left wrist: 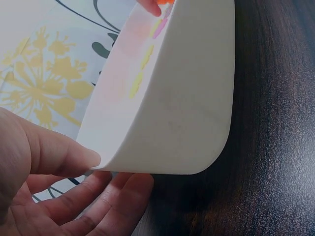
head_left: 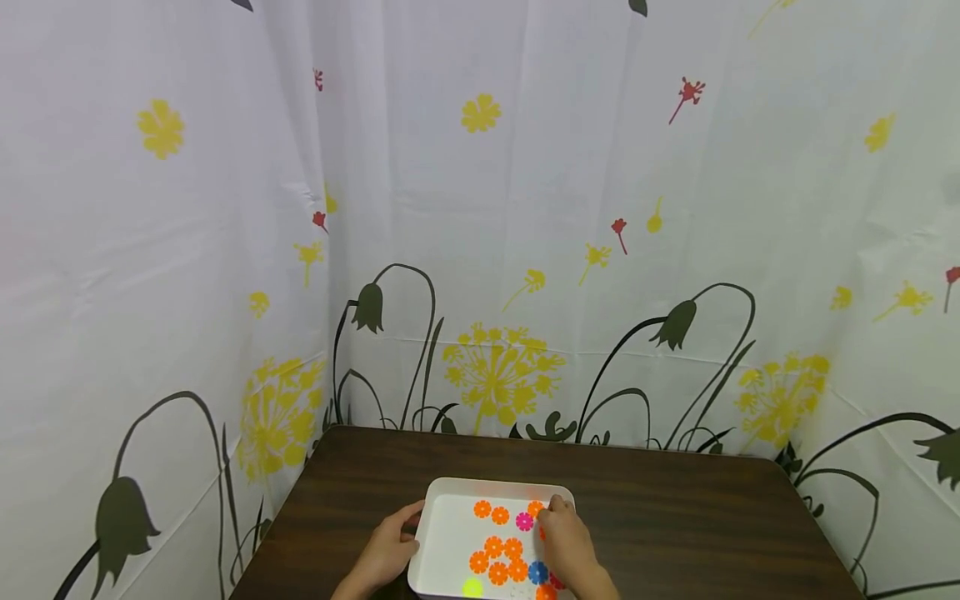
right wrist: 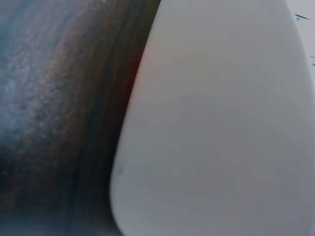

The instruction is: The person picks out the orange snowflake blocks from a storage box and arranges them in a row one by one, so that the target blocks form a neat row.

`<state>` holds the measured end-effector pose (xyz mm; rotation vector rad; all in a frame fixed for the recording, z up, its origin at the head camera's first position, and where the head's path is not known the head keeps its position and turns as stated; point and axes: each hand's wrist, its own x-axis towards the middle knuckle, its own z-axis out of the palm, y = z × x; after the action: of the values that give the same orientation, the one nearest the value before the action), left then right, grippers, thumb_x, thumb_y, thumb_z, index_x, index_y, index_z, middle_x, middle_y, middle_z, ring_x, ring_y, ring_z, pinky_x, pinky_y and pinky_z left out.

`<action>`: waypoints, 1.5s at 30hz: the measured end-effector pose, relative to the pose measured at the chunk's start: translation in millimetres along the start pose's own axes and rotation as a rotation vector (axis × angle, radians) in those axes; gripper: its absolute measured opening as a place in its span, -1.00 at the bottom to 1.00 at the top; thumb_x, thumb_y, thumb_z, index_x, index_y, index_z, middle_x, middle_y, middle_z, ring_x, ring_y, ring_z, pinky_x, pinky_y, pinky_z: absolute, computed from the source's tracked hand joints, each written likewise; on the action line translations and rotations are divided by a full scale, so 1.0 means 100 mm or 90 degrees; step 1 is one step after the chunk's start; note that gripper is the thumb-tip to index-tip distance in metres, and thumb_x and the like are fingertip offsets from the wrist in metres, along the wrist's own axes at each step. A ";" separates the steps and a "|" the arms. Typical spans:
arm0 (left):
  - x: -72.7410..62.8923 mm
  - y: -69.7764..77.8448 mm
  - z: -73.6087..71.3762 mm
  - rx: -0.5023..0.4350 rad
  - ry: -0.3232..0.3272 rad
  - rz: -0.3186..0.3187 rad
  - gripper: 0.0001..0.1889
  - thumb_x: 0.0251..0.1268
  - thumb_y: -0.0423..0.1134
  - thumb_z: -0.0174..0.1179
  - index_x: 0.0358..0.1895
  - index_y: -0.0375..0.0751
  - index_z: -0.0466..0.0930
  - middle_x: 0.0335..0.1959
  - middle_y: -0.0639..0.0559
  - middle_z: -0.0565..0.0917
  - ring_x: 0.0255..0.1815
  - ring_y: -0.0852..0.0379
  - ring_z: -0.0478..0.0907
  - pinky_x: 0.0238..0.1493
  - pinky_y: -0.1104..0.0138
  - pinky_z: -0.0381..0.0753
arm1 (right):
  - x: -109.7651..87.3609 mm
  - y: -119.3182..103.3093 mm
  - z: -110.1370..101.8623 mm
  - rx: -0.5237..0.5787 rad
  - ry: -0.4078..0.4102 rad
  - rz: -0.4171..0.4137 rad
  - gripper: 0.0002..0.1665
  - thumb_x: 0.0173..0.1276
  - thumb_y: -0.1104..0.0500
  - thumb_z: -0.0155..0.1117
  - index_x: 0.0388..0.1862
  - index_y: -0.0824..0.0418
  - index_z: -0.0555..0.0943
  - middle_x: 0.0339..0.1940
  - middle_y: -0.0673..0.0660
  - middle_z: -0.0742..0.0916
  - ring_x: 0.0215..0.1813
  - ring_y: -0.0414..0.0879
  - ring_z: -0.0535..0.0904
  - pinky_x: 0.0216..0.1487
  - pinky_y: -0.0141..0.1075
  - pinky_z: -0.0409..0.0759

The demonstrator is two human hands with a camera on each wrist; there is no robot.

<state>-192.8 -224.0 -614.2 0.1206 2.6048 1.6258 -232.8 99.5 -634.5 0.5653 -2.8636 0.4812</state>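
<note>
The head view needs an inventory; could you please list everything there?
Table: one, dark brown, at bottom
Floral curtain: number unclear, mostly white, behind table
Tray: one, white, on table
Orange notched discs: at least nine, orange, in tray
Pink disc: one, pink, tray's right half
Blue disc: one, blue, tray's near right
Reddish disc: one, reddish, partly hidden beside blue disc
Lime disc: one, lime, tray's near side
Left hand: one, gripping tray's left edge
Right hand: one, over tray's right side

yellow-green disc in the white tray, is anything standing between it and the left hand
Yes: the left wall of the white tray stands between most of the left hand and the yellow-green disc. Past that wall, the head view shows only bare tray floor before the disc.
</note>
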 end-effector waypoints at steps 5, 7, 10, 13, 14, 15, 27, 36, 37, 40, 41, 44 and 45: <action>0.00 -0.01 0.01 0.001 0.001 0.003 -0.28 0.08 -0.61 0.12 0.45 -0.60 0.37 0.08 -0.51 0.66 -0.17 -0.10 0.74 -0.24 0.21 0.74 | -0.03 0.02 0.02 0.006 0.022 -0.030 -0.81 0.01 0.35 0.67 -0.49 0.17 0.77 -0.43 0.01 0.53 -0.35 -0.12 0.36 -0.25 -0.20 0.65; 0.00 -0.02 0.01 0.002 0.002 0.003 -0.29 0.08 -0.62 0.12 0.45 -0.60 0.37 0.08 -0.51 0.66 -0.17 -0.10 0.73 -0.24 0.22 0.74 | -0.04 0.03 0.03 0.006 0.036 -0.048 -0.82 0.01 0.32 0.68 -0.49 0.16 0.79 -0.45 -0.02 0.57 -0.36 -0.14 0.37 -0.21 -0.22 0.66; 0.00 -0.02 0.02 0.004 0.002 -0.003 -0.29 0.09 -0.61 0.11 0.46 -0.59 0.37 0.09 -0.50 0.66 -0.16 -0.10 0.73 -0.24 0.21 0.75 | -0.05 0.05 0.03 0.024 0.041 -0.058 -0.84 0.06 0.33 0.65 -0.45 0.14 0.80 -0.47 -0.05 0.61 -0.37 -0.17 0.38 -0.20 -0.24 0.66; 0.00 -0.01 0.02 0.005 0.003 -0.010 -0.29 0.10 -0.61 0.11 0.45 -0.59 0.37 0.09 -0.49 0.67 -0.17 -0.09 0.74 -0.24 0.19 0.75 | -0.05 0.06 0.00 0.076 0.030 -0.045 -0.86 0.13 0.34 0.61 -0.39 0.14 0.80 -0.44 -0.08 0.67 -0.36 -0.21 0.41 -0.20 -0.24 0.68; 0.00 0.00 0.02 0.009 0.002 -0.012 -0.29 0.10 -0.61 0.10 0.45 -0.59 0.37 0.09 -0.49 0.67 -0.17 -0.08 0.74 -0.24 0.18 0.75 | -0.05 0.07 -0.01 0.100 0.026 -0.036 -0.86 0.16 0.34 0.60 -0.36 0.15 0.79 -0.44 -0.08 0.68 -0.36 -0.22 0.43 -0.21 -0.25 0.68; 0.00 0.00 0.02 0.010 0.002 -0.013 -0.29 0.10 -0.61 0.10 0.45 -0.59 0.37 0.09 -0.49 0.67 -0.18 -0.08 0.73 -0.24 0.18 0.75 | -0.05 0.07 -0.03 0.123 0.025 -0.029 -0.87 0.19 0.33 0.58 -0.34 0.16 0.78 -0.43 -0.08 0.70 -0.37 -0.23 0.44 -0.23 -0.26 0.67; 0.00 0.00 0.05 0.020 0.017 0.004 -0.28 0.01 -0.62 0.04 0.42 -0.61 0.40 0.04 -0.45 0.70 -0.24 -0.04 0.73 -0.31 0.28 0.70 | -0.11 0.16 -0.37 0.341 0.039 0.072 -0.68 0.37 0.35 0.44 0.09 0.21 0.70 -0.45 -0.08 0.60 -0.43 -0.28 0.42 -0.39 -0.44 0.53; -0.02 0.04 0.07 0.028 0.039 0.000 -0.28 -0.01 -0.62 0.02 0.40 -0.63 0.41 0.05 -0.52 0.70 -0.21 -0.11 0.75 -0.27 0.20 0.75 | -0.21 0.29 -0.49 0.357 0.073 0.129 -0.72 0.36 0.37 0.45 0.02 0.19 0.73 -0.47 -0.05 0.57 -0.44 -0.25 0.43 -0.44 -0.42 0.51; -0.02 0.05 0.08 0.027 0.040 0.003 -0.28 -0.02 -0.62 0.02 0.40 -0.63 0.41 0.05 -0.52 0.70 -0.22 -0.11 0.76 -0.28 0.19 0.75 | -0.22 0.31 -0.50 0.363 0.075 0.135 -0.73 0.35 0.36 0.45 0.01 0.19 0.73 -0.46 -0.04 0.58 -0.43 -0.24 0.44 -0.43 -0.42 0.52; -0.03 0.05 0.08 0.027 0.044 -0.004 -0.26 -0.03 -0.62 0.02 0.40 -0.61 0.42 0.03 -0.50 0.71 -0.24 -0.10 0.77 -0.30 0.19 0.75 | -0.25 0.36 -0.53 0.390 0.070 0.148 -0.76 0.35 0.35 0.47 -0.02 0.21 0.74 -0.41 -0.02 0.63 -0.40 -0.23 0.46 -0.41 -0.42 0.54; -0.03 0.06 0.09 0.029 0.046 -0.005 -0.26 -0.04 -0.62 0.02 0.40 -0.60 0.42 0.02 -0.49 0.71 -0.25 -0.09 0.76 -0.31 0.20 0.74 | -0.26 0.39 -0.54 0.399 0.067 0.154 -0.77 0.35 0.34 0.47 -0.03 0.21 0.74 -0.40 -0.02 0.65 -0.39 -0.22 0.47 -0.39 -0.42 0.55; -0.01 0.06 0.10 0.033 0.050 -0.012 -0.26 -0.04 -0.62 0.02 0.40 -0.58 0.43 0.00 -0.46 0.73 -0.26 -0.06 0.76 -0.32 0.20 0.73 | -0.29 0.47 -0.56 0.415 0.060 0.171 -0.78 0.35 0.32 0.47 -0.03 0.23 0.73 -0.37 -0.01 0.68 -0.37 -0.21 0.49 -0.36 -0.41 0.57; 0.00 0.06 0.10 0.035 0.050 -0.013 -0.27 -0.03 -0.63 0.02 0.40 -0.58 0.44 0.00 -0.45 0.73 -0.26 -0.06 0.76 -0.33 0.20 0.74 | -0.30 0.50 -0.56 0.415 0.063 0.178 -0.78 0.35 0.32 0.48 -0.04 0.22 0.73 -0.36 -0.02 0.69 -0.37 -0.21 0.50 -0.35 -0.41 0.57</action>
<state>-191.3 -212.5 -613.0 0.0341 2.7003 1.5849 -218.7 172.9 -603.0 0.2054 -2.6583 1.4658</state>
